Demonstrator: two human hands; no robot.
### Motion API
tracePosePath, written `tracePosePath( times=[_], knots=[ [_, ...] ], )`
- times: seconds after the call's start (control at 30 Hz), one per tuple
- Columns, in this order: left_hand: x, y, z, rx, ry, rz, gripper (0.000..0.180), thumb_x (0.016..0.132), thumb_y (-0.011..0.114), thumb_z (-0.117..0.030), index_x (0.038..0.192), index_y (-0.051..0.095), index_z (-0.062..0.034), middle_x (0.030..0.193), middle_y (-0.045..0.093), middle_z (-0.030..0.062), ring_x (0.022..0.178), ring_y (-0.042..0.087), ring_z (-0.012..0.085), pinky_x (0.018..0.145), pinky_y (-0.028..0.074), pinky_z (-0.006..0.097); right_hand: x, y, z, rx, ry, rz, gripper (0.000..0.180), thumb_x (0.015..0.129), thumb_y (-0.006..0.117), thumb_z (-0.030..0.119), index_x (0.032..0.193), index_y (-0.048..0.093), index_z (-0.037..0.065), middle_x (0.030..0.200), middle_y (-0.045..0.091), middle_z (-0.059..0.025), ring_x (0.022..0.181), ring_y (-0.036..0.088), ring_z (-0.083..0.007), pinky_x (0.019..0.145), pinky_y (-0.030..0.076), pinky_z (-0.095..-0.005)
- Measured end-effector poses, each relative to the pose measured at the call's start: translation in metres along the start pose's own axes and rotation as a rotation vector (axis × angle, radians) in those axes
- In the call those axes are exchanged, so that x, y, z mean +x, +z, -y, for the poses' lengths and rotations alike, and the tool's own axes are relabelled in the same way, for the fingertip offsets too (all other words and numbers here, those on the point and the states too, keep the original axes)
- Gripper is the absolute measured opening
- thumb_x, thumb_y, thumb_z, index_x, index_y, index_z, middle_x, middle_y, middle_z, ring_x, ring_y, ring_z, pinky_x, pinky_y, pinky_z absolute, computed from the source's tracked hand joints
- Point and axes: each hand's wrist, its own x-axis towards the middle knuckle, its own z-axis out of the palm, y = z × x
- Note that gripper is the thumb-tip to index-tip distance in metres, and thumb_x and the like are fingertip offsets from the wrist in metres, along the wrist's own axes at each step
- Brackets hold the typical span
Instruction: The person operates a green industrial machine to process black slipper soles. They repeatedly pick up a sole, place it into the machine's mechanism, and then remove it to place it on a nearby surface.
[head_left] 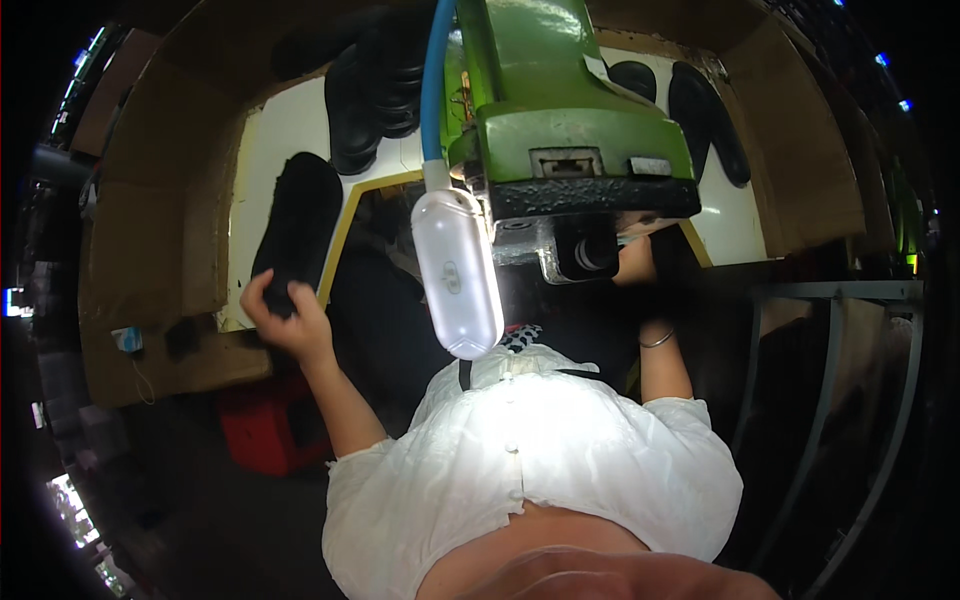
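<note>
My left hand (285,318) is closed on the near end of a long black shoe sole (300,215), with the thumb and fingers on either side of it. The sole lies over the left part of the white tabletop (246,200) and slants away from me. My right hand (637,262) is by the underside of a green machine head (580,130). That head hides its fingers, so what they touch does not show. A lit white lamp (458,275) on a blue flexible neck hangs between my hands.
More black soles lie in a heap (370,95) at the back left, and others (705,120) at the back right. Cardboard walls (160,200) surround the tabletop. A red stool (262,425) is low at the left; a grey metal rack (835,292) stands at the right.
</note>
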Motion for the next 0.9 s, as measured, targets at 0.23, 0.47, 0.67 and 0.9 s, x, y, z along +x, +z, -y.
tracePosePath(
  times=[0.23,0.47,0.67,0.9],
  knots=[
    [-0.039,0.011,-0.07,-0.39,0.074,0.514,0.023,0.07,0.061,0.002,0.094,0.061,0.0033,0.084,0.064,0.0119,0.073,0.063,0.0258,0.069,0.05,0.032,-0.029,0.057,0.057,-0.093,-0.3,0.234,0.054,0.07,0.073,0.028,0.113,0.052,0.004,0.116,0.049,-0.0138,0.107,0.048,-0.0287,0.091,0.038,-0.0366],
    [-0.117,0.065,-0.089,-0.813,-0.549,0.629,0.024,0.081,0.064,-0.018,0.095,0.06,0.0018,0.085,0.06,0.005,0.075,0.057,0.0132,0.069,0.045,0.026,-0.034,0.062,0.054,0.324,-0.301,0.239,0.033,0.073,0.072,0.015,0.097,0.059,-0.004,0.087,0.058,-0.0111,0.078,0.057,-0.0188,0.069,0.046,-0.0271],
    [-0.112,0.072,-0.101,-0.576,-0.065,0.889,0.024,0.069,0.07,-0.012,0.089,0.063,0.0004,0.075,0.06,0.0092,0.066,0.057,0.0196,0.061,0.046,0.029,-0.03,0.037,0.067,0.416,-0.46,0.184,0.021,0.07,0.073,0.012,0.086,0.065,0.001,0.078,0.059,-0.0059,0.072,0.055,-0.0139,0.06,0.044,-0.0235],
    [-0.113,0.077,-0.1,-0.51,0.018,0.993,0.029,0.065,0.075,-0.017,0.087,0.064,0.0,0.07,0.057,0.0092,0.062,0.054,0.0199,0.056,0.043,0.03,-0.038,0.053,0.062,0.764,-0.06,0.124,0.011,0.078,0.062,0.006,0.069,0.061,0.0,0.067,0.053,-0.0029,0.058,0.041,-0.0068,0.053,0.034,-0.0224]
  ],
)
